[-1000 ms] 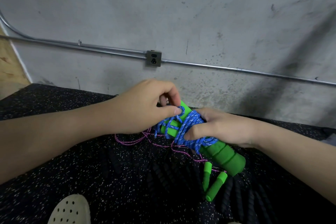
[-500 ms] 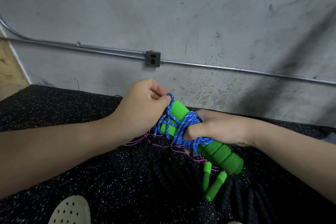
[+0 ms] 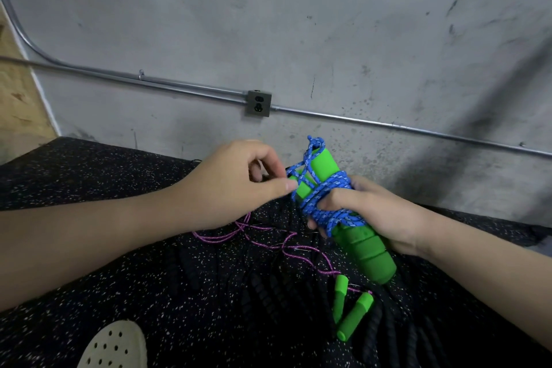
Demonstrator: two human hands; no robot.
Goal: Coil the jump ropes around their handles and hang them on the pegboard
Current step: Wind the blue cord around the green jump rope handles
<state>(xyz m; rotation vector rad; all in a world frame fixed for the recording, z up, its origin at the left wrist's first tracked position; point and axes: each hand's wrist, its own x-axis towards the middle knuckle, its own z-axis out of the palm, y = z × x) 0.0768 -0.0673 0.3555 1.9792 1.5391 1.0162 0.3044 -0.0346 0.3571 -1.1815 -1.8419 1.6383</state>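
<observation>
At the far left of the frame a strip of wooden board (image 3: pixel 15 92) meets the grey concrete wall (image 3: pixel 268 24), and a metal conduit (image 3: pixel 179 87) runs rightward along that wall to an outlet box (image 3: pixel 259 103) near the centre. At the lower left edge, a pale perforated shoe (image 3: pixel 116 345) sits on the black speckled floor mat (image 3: pixel 89 248).

The left hand (image 3: pixel 233 185) reaches in from the left, at mid-height. Its thumb and curled fingers pinch a strand of the blue rope (image 3: pixel 325 200) right beside the upper ends of the green handles (image 3: pixel 358 236). Below that hand, a thin pink rope (image 3: pixel 268 240) lies loose on the mat, trailing rightward toward two smaller green handles (image 3: pixel 352 312) in the lower centre-right. Thick black ropes (image 3: pixel 263 293) lie on the mat under and around the pink one, hard to separate from the dark surface.

Just right of centre, the blue rope is wound in many turns around the middle of the large green handles, which are tilted with their upper ends toward the wall and their lower end toward the bottom right. A small loop of the blue rope sticks up above the top end. The right hand (image 3: pixel 373 212) comes in from the lower right and grips the bundle, fingers wrapped over the coils and thumb pressed on top.
</observation>
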